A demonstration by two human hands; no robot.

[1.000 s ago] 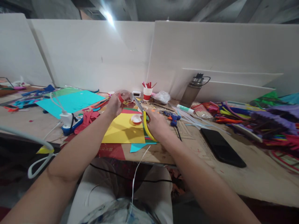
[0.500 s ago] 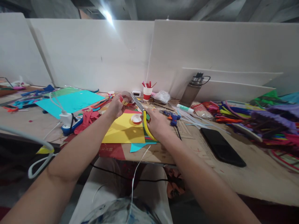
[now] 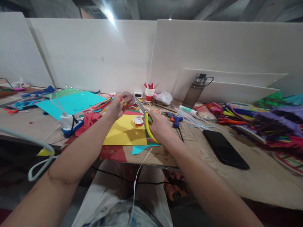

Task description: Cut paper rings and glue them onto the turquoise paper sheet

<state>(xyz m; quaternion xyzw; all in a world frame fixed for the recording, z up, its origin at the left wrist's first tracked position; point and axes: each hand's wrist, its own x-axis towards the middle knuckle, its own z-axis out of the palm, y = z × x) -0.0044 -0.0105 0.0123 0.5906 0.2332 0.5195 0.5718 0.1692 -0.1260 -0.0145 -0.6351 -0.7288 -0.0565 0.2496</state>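
Note:
My left hand (image 3: 117, 106) is closed on a cut paper-cup piece (image 3: 124, 102), a curved band with red and yellow on it and a pale round part; the fingers hide some of it. In my right hand (image 3: 157, 122) are scissors (image 3: 148, 127) with yellow handles, their metal blades pointing up and away to the left. The blade tips reach the edge of the cup piece; whether they touch it I cannot tell. Below lies a yellow sheet of paper (image 3: 123, 132), and on it a red and white cup ring (image 3: 138, 120).
Behind the hands stands a paper cup (image 3: 149, 94) with red sticks. To the right are a blue glue gun (image 3: 176, 121), a grey bottle (image 3: 194, 93), a black phone (image 3: 224, 149) and pipe cleaners (image 3: 233, 115). A cyan sheet (image 3: 78, 102) and a power strip (image 3: 72, 127) lie left.
The cup piece in my left hand has turned and shifted slightly left, a little away from the blades. My right hand with the scissors has hardly moved.

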